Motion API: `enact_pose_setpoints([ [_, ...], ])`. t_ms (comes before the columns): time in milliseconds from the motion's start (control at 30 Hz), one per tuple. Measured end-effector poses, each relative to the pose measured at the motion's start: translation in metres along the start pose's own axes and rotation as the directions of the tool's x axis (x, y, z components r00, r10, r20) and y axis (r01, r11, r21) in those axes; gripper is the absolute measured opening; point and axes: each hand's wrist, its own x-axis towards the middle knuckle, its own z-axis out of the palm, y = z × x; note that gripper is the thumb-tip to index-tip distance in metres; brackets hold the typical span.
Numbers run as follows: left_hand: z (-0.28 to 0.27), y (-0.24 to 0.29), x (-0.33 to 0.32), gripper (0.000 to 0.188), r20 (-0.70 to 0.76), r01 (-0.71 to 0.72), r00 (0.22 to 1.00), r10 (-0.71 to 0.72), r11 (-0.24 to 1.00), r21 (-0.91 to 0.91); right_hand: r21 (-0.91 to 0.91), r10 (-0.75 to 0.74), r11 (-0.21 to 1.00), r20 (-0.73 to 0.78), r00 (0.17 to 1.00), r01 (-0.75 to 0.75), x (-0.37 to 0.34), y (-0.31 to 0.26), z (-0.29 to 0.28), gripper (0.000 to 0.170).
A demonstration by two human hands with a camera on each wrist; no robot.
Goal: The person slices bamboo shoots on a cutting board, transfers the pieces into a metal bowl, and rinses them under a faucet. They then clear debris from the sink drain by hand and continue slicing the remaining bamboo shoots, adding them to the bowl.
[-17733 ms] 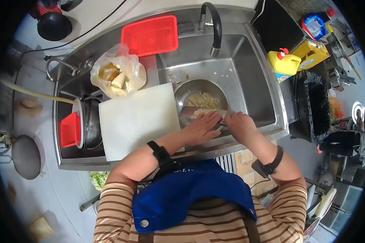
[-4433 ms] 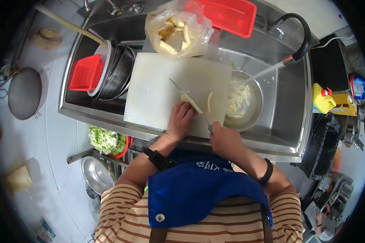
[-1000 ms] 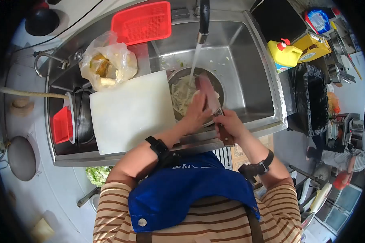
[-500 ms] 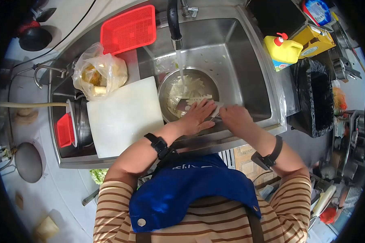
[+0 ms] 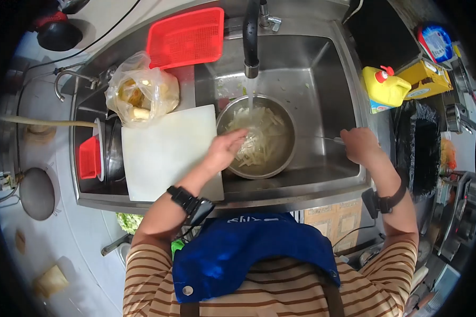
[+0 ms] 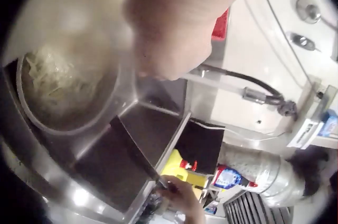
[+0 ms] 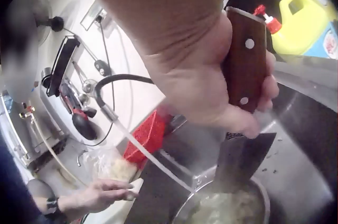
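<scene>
My right hand (image 5: 360, 147) grips the brown wooden handle of a cleaver (image 7: 248, 60), out over the right side of the sink. From above, the blade shows nearly edge-on; the left wrist view shows the long dark blade (image 6: 137, 150). A metal bowl (image 5: 292, 129) stands in the sink, holding water and pale vegetable strips (image 5: 264, 145). My left hand (image 5: 225, 152) hovers at the bowl's left rim with fingers loosely extended and nothing in them. Water runs from the black faucet (image 5: 250, 47) into the bowl.
A white cutting board (image 5: 164, 153) lies left of the bowl. Behind it sits a plastic bag (image 5: 143, 90) with pale vegetable pieces, and a red basket (image 5: 185, 39). A yellow jug (image 5: 383, 87) and a black-lined bin (image 5: 426, 142) stand to the right.
Half a second ago my left hand was on strips over the blade above the bowl. Since then the right hand has carried the cleaver rightward, and the left has drawn back left.
</scene>
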Motion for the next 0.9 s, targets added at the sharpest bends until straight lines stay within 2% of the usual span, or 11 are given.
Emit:
enact_pose_setpoints([
  [67, -0.022, -0.003, -0.015, 0.018, -0.298, -0.105, 0.946, 0.126, 0.991, 0.084, 0.052, 0.000, 0.999, -0.055, 0.998, 0.003, 0.017, 0.003, 0.004, 0.021],
  [133, -0.055, -0.006, -0.030, 0.012, -0.471, -0.036, 0.876, 0.101, 0.989, 0.145, 0.277, 0.072, 0.960, -0.166, 0.983, -0.024, 0.036, 0.004, 0.008, 0.018],
  [267, -0.130, -0.034, -0.048, 0.013, -0.721, 0.126, 0.691, -0.054, 0.991, 0.046, 0.200, 0.096, 0.978, -0.146, 0.985, -0.066, 0.066, 0.000, 0.009, 0.026],
  [400, -0.199, -0.041, -0.038, 0.017, -0.851, 0.117, 0.494, 0.179, 0.956, 0.269, 0.241, 0.012, 0.970, -0.155, 0.988, 0.026, 0.076, -0.014, 0.011, 0.024],
  [500, -0.221, -0.042, -0.032, 0.017, -0.788, 0.209, 0.538, 0.299, 0.859, 0.468, 0.374, 0.089, 0.927, -0.202, 0.975, -0.007, 0.095, -0.015, 0.006, 0.030],
  [567, -0.229, -0.066, -0.018, 0.019, -0.490, 0.194, 0.790, 0.368, 0.608, 0.769, 0.460, 0.283, 0.877, -0.268, 0.921, -0.136, 0.096, -0.003, 0.006, 0.034],
  [633, -0.235, -0.101, -0.002, 0.022, -0.383, 0.197, 0.892, 0.242, 0.553, 0.809, 0.443, 0.439, 0.849, -0.288, 0.851, -0.288, 0.101, 0.003, -0.020, 0.033],
  [667, -0.230, -0.076, 0.004, 0.022, -0.335, 0.296, 0.942, 0.020, 0.421, 0.858, 0.444, 0.474, 0.839, -0.315, 0.823, -0.314, 0.101, 0.005, -0.033, 0.031],
  [733, -0.225, -0.067, 0.014, 0.023, -0.363, 0.373, 0.926, -0.100, 0.371, 0.850, 0.444, 0.506, 0.828, -0.332, 0.796, -0.341, 0.104, 0.008, -0.057, 0.028],
  [800, -0.227, -0.078, 0.015, 0.025, -0.326, 0.351, 0.927, -0.188, 0.121, 0.928, 0.334, 0.412, 0.897, -0.385, 0.826, -0.291, 0.110, 0.011, -0.073, 0.026],
  [900, -0.231, -0.076, 0.031, 0.027, -0.326, 0.349, 0.900, -0.288, 0.029, 0.937, 0.192, 0.354, 0.934, -0.371, 0.859, -0.302, 0.119, 0.020, -0.089, 0.026],
])
